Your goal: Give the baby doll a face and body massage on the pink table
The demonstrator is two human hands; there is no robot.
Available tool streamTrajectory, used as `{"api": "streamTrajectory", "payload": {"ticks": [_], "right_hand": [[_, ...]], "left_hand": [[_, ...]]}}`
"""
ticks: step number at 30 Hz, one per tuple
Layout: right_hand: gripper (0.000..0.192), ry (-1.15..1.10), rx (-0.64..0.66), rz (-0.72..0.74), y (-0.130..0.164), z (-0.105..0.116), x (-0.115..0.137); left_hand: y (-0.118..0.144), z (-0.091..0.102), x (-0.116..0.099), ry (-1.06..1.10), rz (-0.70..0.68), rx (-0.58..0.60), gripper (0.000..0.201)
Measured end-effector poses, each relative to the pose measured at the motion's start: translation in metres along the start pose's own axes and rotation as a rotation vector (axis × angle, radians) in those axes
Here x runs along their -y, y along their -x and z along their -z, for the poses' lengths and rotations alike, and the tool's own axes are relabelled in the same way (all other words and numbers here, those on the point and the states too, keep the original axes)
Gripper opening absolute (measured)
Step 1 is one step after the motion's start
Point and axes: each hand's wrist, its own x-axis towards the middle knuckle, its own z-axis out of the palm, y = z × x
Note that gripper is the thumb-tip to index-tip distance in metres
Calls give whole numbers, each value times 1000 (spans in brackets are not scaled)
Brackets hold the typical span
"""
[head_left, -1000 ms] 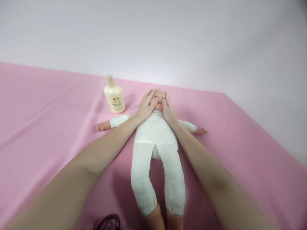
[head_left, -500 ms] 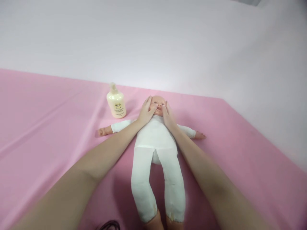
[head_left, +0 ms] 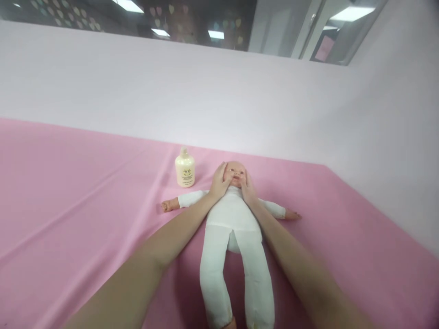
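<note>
A baby doll (head_left: 233,212) in a white cloth body lies on its back with arms spread and legs toward me. My left hand (head_left: 220,183) cups the left side of its head, fingers along the side and thumb on the cheek near the mouth. On the opposite side, my right hand (head_left: 249,188) holds the head in the same way, thumb by the mouth corner. The doll's eyes and mouth show between my thumbs. Just beyond its left-hand arm stands a cream-coloured pump bottle (head_left: 185,171) with dark print, upright and apart from my hands.
Pink cloth (head_left: 85,192) covers the surface under the doll, with creases on the left. A white wall (head_left: 206,100) rises behind its back edge and on the right. Above the wall is a window (head_left: 192,23) with ceiling-light reflections.
The view has tilted upward, bringing the window in. My thumbs have slid from beside the doll's nose outward and down to the sides of its mouth. Both hands stay on the head.
</note>
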Motion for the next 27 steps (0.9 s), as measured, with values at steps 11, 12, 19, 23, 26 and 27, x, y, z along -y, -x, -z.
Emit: {"api": "streamTrajectory", "payload": {"ticks": [11, 12, 19, 23, 26, 27], "right_hand": [[82, 298, 136, 80, 10, 13, -2], [80, 339, 147, 68, 12, 15, -1], [75, 604, 244, -62, 27, 27, 16], [73, 619, 259, -142, 30, 28, 28], [73, 577, 257, -172, 34, 29, 30], [73, 543, 247, -161, 36, 30, 29]], "left_hand": [[-2, 12, 0, -453, -252, 244, 51], [-1, 15, -2, -487, -237, 277, 53], [-19, 57, -31, -724, -320, 492, 55], [-48, 99, -45, -811, -348, 299, 65], [-64, 133, -46, -859, -200, 106, 65], [-67, 143, -46, -895, -134, 97, 62]]}}
